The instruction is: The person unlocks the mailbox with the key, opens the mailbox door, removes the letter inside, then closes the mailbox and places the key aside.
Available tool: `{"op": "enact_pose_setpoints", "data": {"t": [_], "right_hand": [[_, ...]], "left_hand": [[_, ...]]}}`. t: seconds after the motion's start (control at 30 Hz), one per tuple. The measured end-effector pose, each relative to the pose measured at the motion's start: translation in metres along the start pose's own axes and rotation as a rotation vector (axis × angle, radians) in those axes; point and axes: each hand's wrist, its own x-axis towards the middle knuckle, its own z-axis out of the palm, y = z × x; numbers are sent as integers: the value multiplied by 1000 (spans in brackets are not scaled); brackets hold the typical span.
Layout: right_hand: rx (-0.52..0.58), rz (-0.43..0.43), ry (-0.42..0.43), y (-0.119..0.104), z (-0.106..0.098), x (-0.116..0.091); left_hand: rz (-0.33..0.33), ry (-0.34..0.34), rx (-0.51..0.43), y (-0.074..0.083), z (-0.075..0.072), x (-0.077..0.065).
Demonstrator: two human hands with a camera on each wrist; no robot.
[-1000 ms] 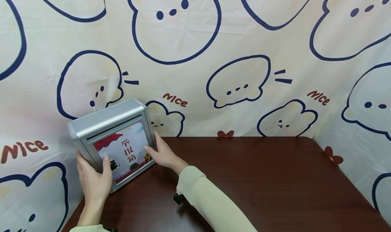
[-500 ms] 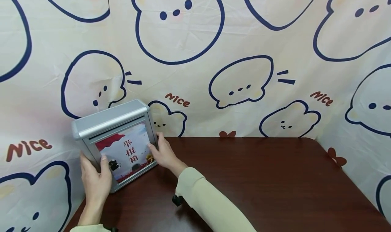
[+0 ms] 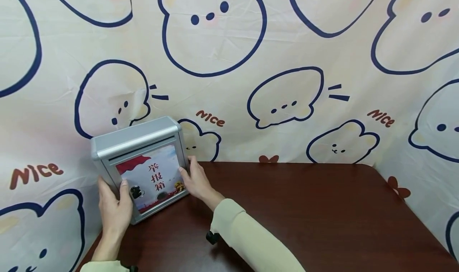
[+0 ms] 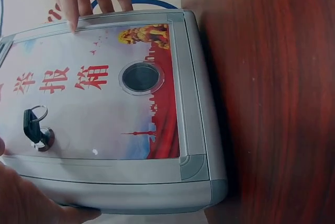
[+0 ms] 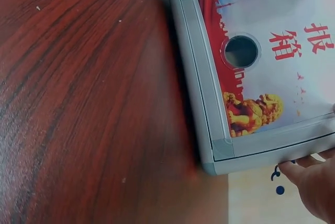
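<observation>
Two hands steadying a silver report box

At the far left, a wrinkled cartoon-print cloth (image 3: 222, 89) is hanging behind the bench (image 3: 305, 216). The left hand (image 3: 114, 212) is gripping the left side of the report box (image 3: 143, 169), its thumb lying along the front frame. The box is standing at the bench's left end, leaning slightly back; whether its whole base is touching the wood is hard to tell. Its rounded, brushed-looking metal frame is enclosing a smooth printed poster (image 4: 107, 111) bearing red Chinese characters. A dark key (image 4: 31, 126) is hanging at the round lock (image 4: 46, 139); farther right, a clear-rimmed circular window (image 4: 141, 77) is sitting low in the panel. Above, a narrow slot (image 3: 143, 148) is running under the lid edge. The right hand (image 3: 199, 184) is clamping the opposite side, thumb in front. Holding both sides is probably keeping the boxy weight level and the front facing the person. Rightward, a pale, soft sleeve (image 3: 254, 236) is crossing the glossy, reddish-brown, grained bench.
</observation>
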Motion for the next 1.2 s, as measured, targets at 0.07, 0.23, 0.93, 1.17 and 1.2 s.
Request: {"op": "enact_pose_setpoints", "data": {"t": [0.07,0.23,0.93,1.17,1.2], "right_hand": [[-1,-6,8,-3,-3,-1],[8,-22,38,-12,-15,-5],[-60,-17,264,-44,-139,-33],[-129,-4,346,-46,-189,-44],[-139,-1,359,-46,-195,-45]], "left_hand": [[-4,3,-5,3,0,1],[-9,-12,-39,14,3,6],[207,-269,-287,94,77,32],[221,-367,-346,122,118,38],[227,-384,-359,126,124,40]]}}
